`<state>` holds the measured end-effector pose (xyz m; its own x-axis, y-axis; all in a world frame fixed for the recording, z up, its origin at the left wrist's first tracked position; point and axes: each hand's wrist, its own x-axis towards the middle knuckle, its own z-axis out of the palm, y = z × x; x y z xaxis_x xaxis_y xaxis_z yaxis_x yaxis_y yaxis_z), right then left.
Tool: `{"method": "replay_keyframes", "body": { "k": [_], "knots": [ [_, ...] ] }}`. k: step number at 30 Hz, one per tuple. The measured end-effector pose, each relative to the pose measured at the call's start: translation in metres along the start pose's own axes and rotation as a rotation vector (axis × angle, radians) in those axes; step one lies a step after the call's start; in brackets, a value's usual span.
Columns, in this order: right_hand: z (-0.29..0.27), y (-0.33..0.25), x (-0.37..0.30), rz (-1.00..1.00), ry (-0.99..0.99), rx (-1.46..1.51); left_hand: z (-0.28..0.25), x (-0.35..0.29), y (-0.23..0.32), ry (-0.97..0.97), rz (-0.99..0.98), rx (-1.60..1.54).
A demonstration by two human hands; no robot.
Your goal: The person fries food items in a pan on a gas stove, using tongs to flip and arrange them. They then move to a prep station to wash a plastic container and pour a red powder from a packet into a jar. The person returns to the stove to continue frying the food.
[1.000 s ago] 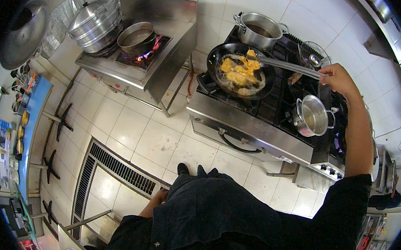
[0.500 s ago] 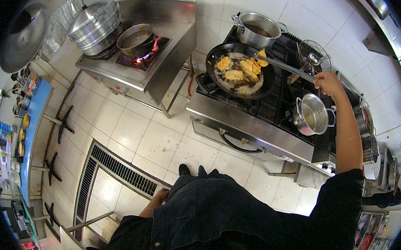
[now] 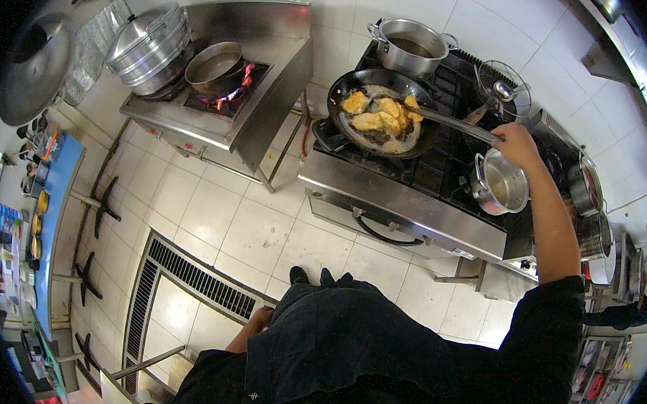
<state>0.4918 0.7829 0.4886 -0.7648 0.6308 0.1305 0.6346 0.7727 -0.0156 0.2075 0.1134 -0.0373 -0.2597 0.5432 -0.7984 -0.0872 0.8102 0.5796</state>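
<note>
Fingers of right hand point(image 3: 517, 143) wrapped around frying pan point(image 3: 381, 112) handle | handle points right toward hand | left hand point(image 3: 259, 321) unclear

The right arm reaches up and forward, nearly straight, bare from the dark short sleeve to the wrist. The right hand point(image 3: 517, 144) is closed in a fist around a long pan handle point(image 3: 456, 124), knuckles up. The left arm hangs bent low beside the body, and the left hand point(image 3: 259, 320) rests at the hip against the dark clothing, its fingers mostly hidden, so its grip cannot be told.
</note>
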Motion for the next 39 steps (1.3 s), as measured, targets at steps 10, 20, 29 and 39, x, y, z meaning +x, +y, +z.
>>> {"method": "replay_keyframes", "body": {
  "k": [10, 20, 29, 39],
  "knots": [
    [-0.027, -0.061, -0.01, 0.209, 0.002, -0.104, 0.0, 0.007, -0.011, 0.0, 0.069, 0.045],
    [-0.037, -0.024, -0.028, 0.409, -0.221, 0.614, 0.016, -0.006, -0.004, 0.084, -0.138, 0.21],
    [-0.037, -0.035, -0.057, 0.39, -0.32, 0.666, -0.003, -0.011, 0.0, -0.084, 0.307, 0.784],
    [-0.014, -0.05, -0.063, 0.042, -0.102, 0.237, -0.004, -0.01, 0.008, -0.051, 0.187, 0.141]
  ]
}}
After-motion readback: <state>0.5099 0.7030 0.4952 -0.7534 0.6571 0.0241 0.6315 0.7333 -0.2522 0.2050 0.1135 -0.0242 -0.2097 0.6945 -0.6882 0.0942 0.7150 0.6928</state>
